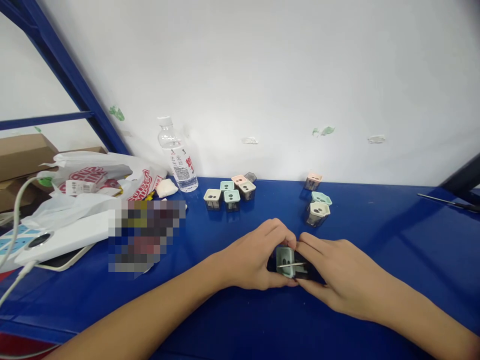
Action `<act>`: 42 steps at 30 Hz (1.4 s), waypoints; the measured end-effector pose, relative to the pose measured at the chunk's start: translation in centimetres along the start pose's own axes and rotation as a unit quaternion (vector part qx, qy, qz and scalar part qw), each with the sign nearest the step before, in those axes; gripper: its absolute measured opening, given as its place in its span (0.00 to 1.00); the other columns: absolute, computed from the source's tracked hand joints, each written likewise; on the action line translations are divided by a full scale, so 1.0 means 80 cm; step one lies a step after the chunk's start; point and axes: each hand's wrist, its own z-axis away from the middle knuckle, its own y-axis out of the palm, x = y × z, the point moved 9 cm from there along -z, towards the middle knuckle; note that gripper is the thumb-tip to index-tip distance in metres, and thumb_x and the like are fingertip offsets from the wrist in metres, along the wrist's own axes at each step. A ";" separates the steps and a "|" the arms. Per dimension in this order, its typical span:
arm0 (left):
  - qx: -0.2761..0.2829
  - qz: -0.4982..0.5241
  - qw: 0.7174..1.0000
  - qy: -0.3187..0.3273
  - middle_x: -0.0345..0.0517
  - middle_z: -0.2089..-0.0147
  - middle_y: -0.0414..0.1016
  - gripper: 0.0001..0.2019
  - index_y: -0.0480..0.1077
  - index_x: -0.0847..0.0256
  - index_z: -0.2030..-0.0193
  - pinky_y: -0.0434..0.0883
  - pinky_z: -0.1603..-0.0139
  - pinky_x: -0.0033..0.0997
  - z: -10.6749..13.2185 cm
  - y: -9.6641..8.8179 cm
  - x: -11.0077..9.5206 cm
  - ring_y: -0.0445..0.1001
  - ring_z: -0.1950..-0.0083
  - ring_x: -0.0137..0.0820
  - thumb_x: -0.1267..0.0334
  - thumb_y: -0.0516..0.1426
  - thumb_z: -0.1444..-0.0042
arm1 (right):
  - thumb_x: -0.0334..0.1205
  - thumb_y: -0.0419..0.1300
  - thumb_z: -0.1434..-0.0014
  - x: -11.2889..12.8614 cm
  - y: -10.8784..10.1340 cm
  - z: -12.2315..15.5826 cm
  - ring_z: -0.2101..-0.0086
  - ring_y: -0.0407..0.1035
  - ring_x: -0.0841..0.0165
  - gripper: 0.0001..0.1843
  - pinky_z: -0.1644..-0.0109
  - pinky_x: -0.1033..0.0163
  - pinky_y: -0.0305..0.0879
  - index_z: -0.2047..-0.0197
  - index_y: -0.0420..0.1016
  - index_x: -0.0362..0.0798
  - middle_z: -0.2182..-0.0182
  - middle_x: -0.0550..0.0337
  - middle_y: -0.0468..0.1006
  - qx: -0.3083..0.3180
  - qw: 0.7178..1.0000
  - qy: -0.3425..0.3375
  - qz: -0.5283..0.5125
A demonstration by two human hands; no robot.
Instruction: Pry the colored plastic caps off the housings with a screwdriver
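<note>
Between my two hands, just above the blue table, is a pencil sharpener with a mint-green two-hole top and a dark see-through body. My left hand grips the green top, thumb below and fingers above. My right hand is closed round the dark body, partly hiding it. A thin light strip crosses the green top; I cannot tell what it is. Behind my right hand stand a cream sharpener, a mint one and a pink one.
Several more sharpeners cluster at the back middle. Left of them stands a water bottle. Plastic bags, a white phone-like device and a cable crowd the left. A thin rod-shaped tool lies far right by the wall.
</note>
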 end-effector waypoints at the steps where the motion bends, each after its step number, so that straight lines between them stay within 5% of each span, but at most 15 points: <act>1: -0.006 0.006 1.000 0.010 0.47 0.55 0.65 0.21 0.60 0.59 0.57 0.67 0.58 0.32 0.000 -0.002 -0.002 0.65 0.55 0.33 0.58 0.65 0.51 | 0.33 0.55 0.45 -0.001 0.000 0.000 0.76 0.66 0.66 0.14 0.76 0.62 0.51 0.54 0.68 0.44 0.67 0.57 0.70 0.001 1.000 0.001 0.002; 9: -0.026 0.002 0.999 0.036 0.41 0.65 0.63 0.22 0.57 0.59 0.68 0.64 0.62 0.28 -0.002 0.005 -0.009 0.62 0.62 0.30 0.62 0.68 0.60 | 0.32 0.54 0.45 0.003 0.013 -0.002 0.72 0.67 0.63 0.14 0.74 0.59 0.56 0.54 0.69 0.44 0.62 0.55 0.71 0.085 0.995 0.018 -0.051; 17: -0.018 -0.001 1.000 0.009 0.40 0.68 0.59 0.25 0.51 0.59 0.74 0.62 0.67 0.28 -0.002 0.013 0.004 0.59 0.66 0.28 0.55 0.67 0.55 | 0.33 0.53 0.43 -0.006 0.016 0.003 0.73 0.65 0.64 0.10 0.73 0.59 0.56 0.57 0.68 0.47 0.63 0.56 0.70 0.111 0.988 0.037 -0.098; 23: -0.074 -0.019 0.989 0.126 0.46 0.62 0.68 0.14 0.66 0.62 0.64 0.67 0.54 0.32 0.002 0.002 -0.023 0.66 0.59 0.30 0.56 0.64 0.47 | 0.35 0.55 0.41 -0.020 0.017 0.003 0.71 0.66 0.66 0.03 0.68 0.59 0.60 0.61 0.68 0.49 0.64 0.60 0.69 0.133 0.974 0.075 -0.165; 30: -0.063 -0.059 0.981 0.171 0.37 0.74 0.63 0.18 0.57 0.61 0.73 0.65 0.54 0.33 0.003 0.011 -0.027 0.62 0.66 0.27 0.59 0.63 0.45 | 0.34 0.57 0.42 -0.017 0.019 0.003 0.71 0.64 0.67 0.02 0.69 0.60 0.59 0.65 0.65 0.48 0.66 0.60 0.67 0.136 0.974 0.064 -0.170; 34: -0.064 -0.079 0.987 0.121 0.45 0.64 0.67 0.19 0.61 0.61 0.68 0.68 0.57 0.29 0.003 0.009 -0.011 0.66 0.60 0.30 0.51 0.64 0.48 | 0.35 0.57 0.41 -0.024 0.023 0.006 0.71 0.65 0.68 0.03 0.68 0.61 0.60 0.61 0.67 0.49 0.64 0.61 0.68 0.139 0.972 0.078 -0.175; 37: -0.080 -0.155 0.984 0.043 0.51 0.56 0.69 0.31 0.64 0.61 0.59 0.69 0.55 0.34 0.001 -0.005 0.004 0.68 0.55 0.36 0.37 0.64 0.59 | 0.40 0.57 0.38 -0.033 0.021 0.007 0.71 0.66 0.67 0.09 0.68 0.60 0.61 0.54 0.69 0.51 0.63 0.61 0.69 0.126 0.975 0.086 -0.162; 40: -0.013 -0.257 0.961 -0.106 0.48 0.60 0.72 0.41 0.64 0.60 0.57 0.68 0.61 0.38 0.000 -0.014 0.033 0.71 0.60 0.41 0.26 0.60 0.68 | 0.44 0.57 0.37 -0.042 0.016 0.005 0.70 0.68 0.68 0.14 0.68 0.61 0.61 0.49 0.67 0.53 0.62 0.61 0.71 0.105 0.976 0.092 -0.167; 42: 0.053 -0.292 0.933 -0.205 0.45 0.65 0.73 0.39 0.64 0.60 0.58 0.65 0.67 0.34 0.007 -0.019 0.052 0.73 0.65 0.40 0.25 0.56 0.63 | 0.44 0.56 0.37 -0.046 0.014 0.004 0.69 0.69 0.68 0.15 0.67 0.61 0.61 0.47 0.65 0.54 0.60 0.61 0.73 0.099 0.972 0.100 -0.187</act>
